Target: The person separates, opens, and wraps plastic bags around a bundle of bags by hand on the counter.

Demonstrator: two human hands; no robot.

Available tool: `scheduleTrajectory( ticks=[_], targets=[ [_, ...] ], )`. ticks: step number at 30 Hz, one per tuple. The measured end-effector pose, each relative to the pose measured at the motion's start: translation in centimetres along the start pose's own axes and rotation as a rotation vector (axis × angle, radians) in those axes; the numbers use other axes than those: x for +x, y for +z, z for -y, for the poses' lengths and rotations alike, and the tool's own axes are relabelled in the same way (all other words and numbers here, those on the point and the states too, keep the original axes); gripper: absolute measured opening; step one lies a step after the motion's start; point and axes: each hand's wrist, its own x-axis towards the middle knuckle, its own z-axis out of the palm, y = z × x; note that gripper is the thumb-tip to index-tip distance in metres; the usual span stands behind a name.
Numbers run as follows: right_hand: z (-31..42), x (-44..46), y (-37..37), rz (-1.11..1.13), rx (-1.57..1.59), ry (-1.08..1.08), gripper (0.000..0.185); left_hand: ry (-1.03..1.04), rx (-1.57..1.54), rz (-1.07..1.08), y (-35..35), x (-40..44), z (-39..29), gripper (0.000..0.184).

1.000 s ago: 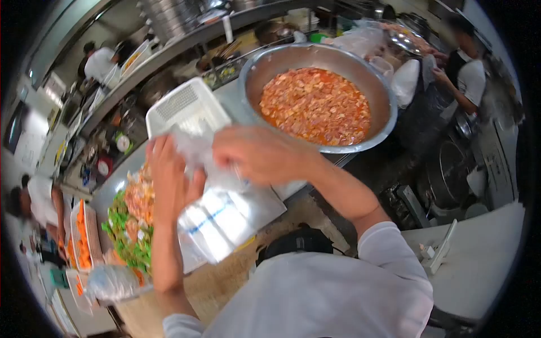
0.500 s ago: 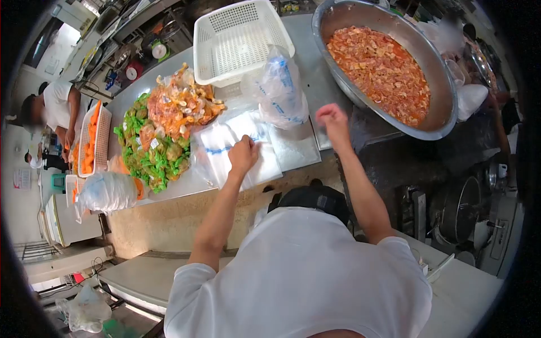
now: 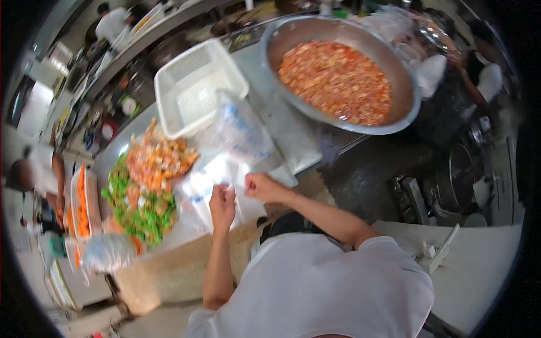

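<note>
With left hand (image 3: 222, 205) and right hand (image 3: 264, 187) curled, hold unclear, plastic sheets (image 3: 196, 195) at nine o'clock could be torn by tugging.

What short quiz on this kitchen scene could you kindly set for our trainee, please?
1. Choose one. What does the basin hold?
A) Plates
B) Cut meat
C) Nothing

2. True or false: the right hand is nearer the basin than the left hand is.

3. Fill in the colour: the plastic bundle lies by the ____ basket.

Key: 1. B; 2. True; 3. White.
</note>
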Motion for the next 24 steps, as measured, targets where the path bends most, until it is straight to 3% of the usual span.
scheduleTrajectory(
  ticks=[2, 5, 6, 8, 11, 12, 13, 14, 15, 16, 18, 19, 20, 22, 24],
  targets=[
    [0.7, -1.3, 0.3, -0.014, 0.064, -0.062, 0.018, -0.098, -0.065, 0.162, 0.6, -1.0, -1.2, 0.027],
    [3.8, -2.7, -1.9, 0.016, -0.009, -0.027, 0.024, -0.160, -0.388, 0.133, 1.8, -1.3, -1.2, 0.026],
    [4.2, -3.1, -2.3, 0.031, -0.061, 0.013, 0.026, -0.193, -0.625, 0.114, 1.5, -0.9, -1.7, 0.025],
    [4.0, -4.1, -4.5, -0.222, -0.030, 0.002, 0.031, -0.264, -1.091, 0.059, -0.1, 0.2, -3.6, 0.026],
    [5.2, -3.2, -9.2, -0.558, 0.026, -0.034, 0.027, -0.407, -1.302, 0.505, -2.3, -0.7, -9.4, 0.027],
    [8.4, -2.6, -11.5, -0.631, 0.101, -0.099, 0.025, -0.426, -1.116, 0.604, -2.3, -0.5, -11.9, 0.026],
    [11.6, -2.5, -13.8, -0.538, 0.310, -0.098, 0.024, -0.179, -0.702, 0.562, -2.2, 0.4, -14.1, 0.027],
    [18.1, -3.3, -15.0, -0.367, 0.591, -0.309, 0.024, 0.044, -0.279, 0.494, -2.3, 1.3, -16.2, 0.029],
    [21.7, -4.0, -15.4, -0.195, 0.502, -0.429, 0.023, 0.246, 0.030, 0.297, -3.2, 2.5, -18.3, 0.027],
    [23.7, -4.3, -15.4, -0.026, 0.423, -0.542, 0.023, 0.606, 0.159, 0.072, -3.6, 4.4, -20.6, 0.018],
    [26.2, -2.2, -15.3, 0.012, -0.144, -0.642, 0.016, 1.131, 0.617, -0.199, -4.6, 7.9, -25.7, 0.019],
    [26.8, -0.9, -15.4, 0.026, -0.441, -0.689, 0.013, 1.047, 0.776, -0.145, -4.9, 9.2, -27.0, 0.018],
    [25.1, 0.6, -15.1, -0.050, -0.647, -0.598, 0.006, 1.046, 0.818, -0.124, -4.6, 11.0, -25.3, 0.019],
    [17.7, 3.3, -14.5, -0.167, -0.854, -0.514, 0.005, 0.866, 0.731, 0.061, -4.1, 14.6, -17.6, 0.016],
    [8.2, 4.3, -13.2, -0.152, -0.695, -0.322, 0.017, 0.425, 0.385, 0.308, -2.4, 15.3, -8.6, 0.010]
  ],
)
